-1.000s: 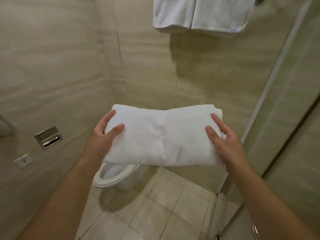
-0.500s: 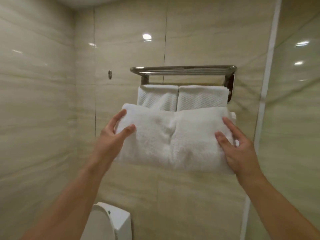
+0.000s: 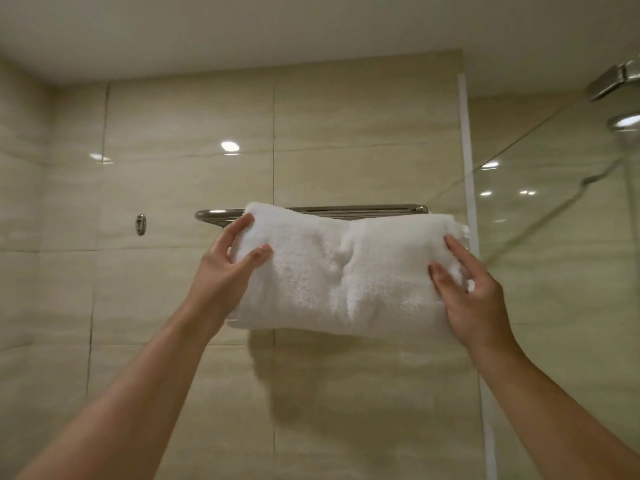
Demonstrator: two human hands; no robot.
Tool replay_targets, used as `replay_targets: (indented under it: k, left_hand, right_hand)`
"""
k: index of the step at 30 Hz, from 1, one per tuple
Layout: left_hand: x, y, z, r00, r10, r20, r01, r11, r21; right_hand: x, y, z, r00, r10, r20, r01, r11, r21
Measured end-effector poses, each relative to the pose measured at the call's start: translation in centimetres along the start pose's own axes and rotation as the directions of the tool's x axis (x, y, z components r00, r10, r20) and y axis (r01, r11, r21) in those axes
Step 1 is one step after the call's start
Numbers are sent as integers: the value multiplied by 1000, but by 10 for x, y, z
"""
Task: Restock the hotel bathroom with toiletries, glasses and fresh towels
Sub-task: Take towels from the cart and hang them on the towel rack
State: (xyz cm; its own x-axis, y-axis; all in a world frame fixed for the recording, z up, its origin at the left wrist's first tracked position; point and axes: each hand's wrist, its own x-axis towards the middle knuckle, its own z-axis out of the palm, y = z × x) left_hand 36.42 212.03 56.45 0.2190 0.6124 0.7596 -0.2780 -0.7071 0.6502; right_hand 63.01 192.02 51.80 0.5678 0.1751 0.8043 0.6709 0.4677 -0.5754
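A thick folded white towel (image 3: 343, 271) is held up in front of the chrome towel rack (image 3: 363, 209) on the beige tiled wall. Its top edge reaches the height of the rack's front bar. My left hand (image 3: 228, 268) grips the towel's left end, thumb on the front face and fingers behind. My right hand (image 3: 467, 292) grips the right end the same way. The towels hanging under the rack are hidden behind the folded towel.
A small chrome wall hook (image 3: 140, 224) sits left of the rack. A glass shower partition (image 3: 554, 237) with a white frame strip (image 3: 467, 150) stands at the right, with a shower head (image 3: 623, 123) above. The ceiling (image 3: 277, 29) is close overhead.
Both hands have lifted the folded towel from waist height above the toilet up to the level of the rack. The view has tilted upward, and the toilet and hanging towels have gone out of sight.
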Motion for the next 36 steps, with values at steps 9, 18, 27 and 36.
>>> replay_targets:
  k: [9,18,27,36]
  left_hand:
    - [92,-14,63,998,-33,47,35,999,-33]
    - [182,13,106,997,72,-7,-73,997,-31]
    - [252,-1,136,1000,10,-10,-10,1000,19]
    - [300,-1,158,989,-129,69,108,962,250]
  right_hand:
    - [110,27,-8,996,-85,-1,85,995,-46]
    - [215,29,0,986,-165,-13,165,985,47]
    - [289,45,8,981,40,190,-71,985,159]
    - [338,81,7,887,322,331,-351,936,32]
